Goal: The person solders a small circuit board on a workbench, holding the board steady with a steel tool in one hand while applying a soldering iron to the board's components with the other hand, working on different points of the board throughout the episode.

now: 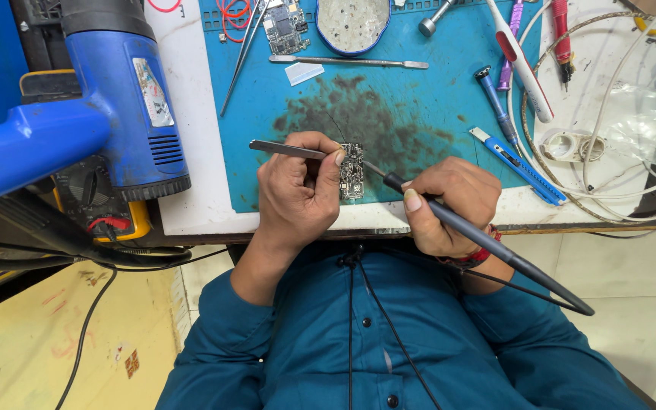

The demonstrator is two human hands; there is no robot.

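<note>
My left hand (pixel 298 193) pinches slim metal tweezers (pixel 286 149) over the small green circuit board (pixel 351 171) at the blue mat's (pixel 419 114) near edge; my right hand (pixel 449 205) grips a dark soldering iron (pixel 487 243).

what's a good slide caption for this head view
Left hand steadies tweezers at a small circuit board while the right hand applies a soldering iron on a blue mat.
</note>
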